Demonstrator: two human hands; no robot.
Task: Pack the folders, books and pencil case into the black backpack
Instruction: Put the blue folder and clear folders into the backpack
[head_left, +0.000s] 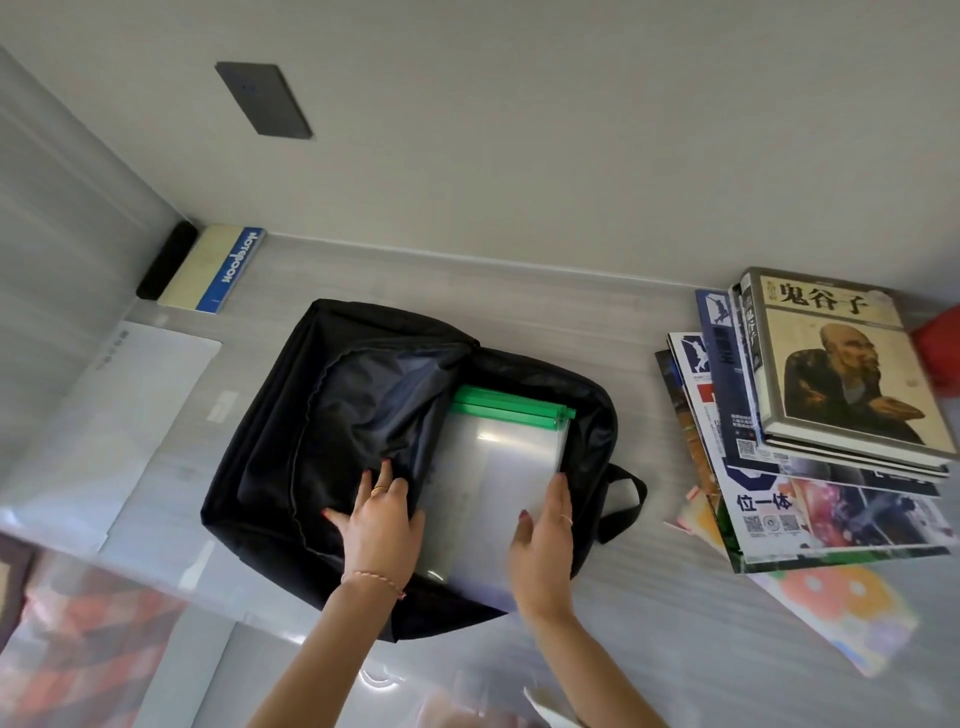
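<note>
Head view, the only one. The black backpack (322, 415) lay flat on the grey table (649, 597), mouth open toward the near-right, its flap folded back to the left. The clear folders (498, 467) with green spines sat partly inside it, spines at the far end, long axis running near to far; the near ends stuck out past the bag's near edge.

My left hand (382, 525) rested on the flap at the left lip of the opening, fingers spread and fairly straight, pressing the fabric back; I could not tell whether the thumb pinched it. My right hand (543, 551) lay against the folders' right near edge, fingers extended along that edge, thumb on the top sheet, more a flat push than a curled grip.

The relation that mattered: the folders lay just far of the right fingers, so I judged the push should run along their long axis, deeper into the bag.

The books (831, 395) were stacked well apart on the right, nearer the right hand. I could not identify the pencil case.
</note>
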